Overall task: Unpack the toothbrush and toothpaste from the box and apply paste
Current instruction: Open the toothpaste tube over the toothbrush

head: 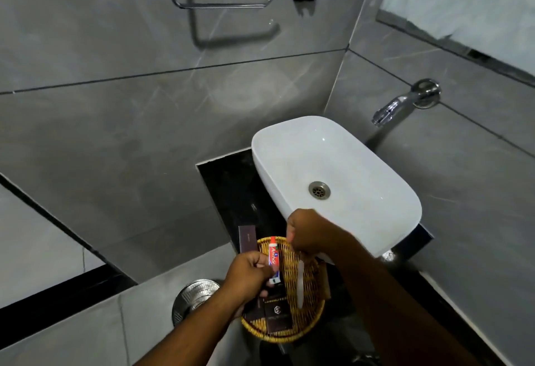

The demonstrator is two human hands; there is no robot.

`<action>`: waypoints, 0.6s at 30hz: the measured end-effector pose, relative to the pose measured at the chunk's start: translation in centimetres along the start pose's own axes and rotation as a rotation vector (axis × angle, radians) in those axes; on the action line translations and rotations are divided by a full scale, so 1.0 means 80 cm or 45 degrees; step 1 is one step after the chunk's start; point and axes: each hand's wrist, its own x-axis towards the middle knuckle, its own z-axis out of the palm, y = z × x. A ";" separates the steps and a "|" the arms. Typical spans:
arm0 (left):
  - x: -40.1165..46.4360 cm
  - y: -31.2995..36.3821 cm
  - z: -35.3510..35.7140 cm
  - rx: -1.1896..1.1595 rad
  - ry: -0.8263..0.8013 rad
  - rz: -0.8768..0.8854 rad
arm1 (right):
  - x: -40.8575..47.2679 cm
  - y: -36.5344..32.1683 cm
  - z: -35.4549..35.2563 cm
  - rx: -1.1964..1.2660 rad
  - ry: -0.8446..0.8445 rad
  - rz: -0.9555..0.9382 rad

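My left hand [246, 271] pinches small red-white toothpaste tube [274, 258] over round wicker basket [314, 319]. Right hand [304, 235] closed on pale toothbrush [301, 284], head seemingly down. Risk: one-handed cap twist slips, tube drops among dark boxes [272, 315] in basket.

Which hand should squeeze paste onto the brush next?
Left. The left hand already grips the toothpaste tube over the basket, while the right hand holds the toothbrush. Whether the cap is off can't be told.
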 end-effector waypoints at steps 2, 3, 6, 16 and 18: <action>0.002 -0.002 0.001 -0.026 0.029 -0.033 | 0.010 -0.005 0.019 -0.053 -0.008 -0.004; 0.002 -0.003 0.000 -0.041 0.047 -0.044 | 0.014 -0.006 0.028 -0.050 -0.005 -0.005; 0.001 -0.007 -0.003 -0.082 0.090 -0.061 | 0.022 -0.006 0.045 -0.082 0.050 -0.039; 0.001 -0.011 -0.005 -0.107 0.133 -0.081 | 0.038 0.003 0.071 -0.252 0.169 -0.018; 0.002 -0.012 -0.004 -0.086 0.130 -0.084 | 0.037 0.003 0.066 -0.228 0.222 -0.006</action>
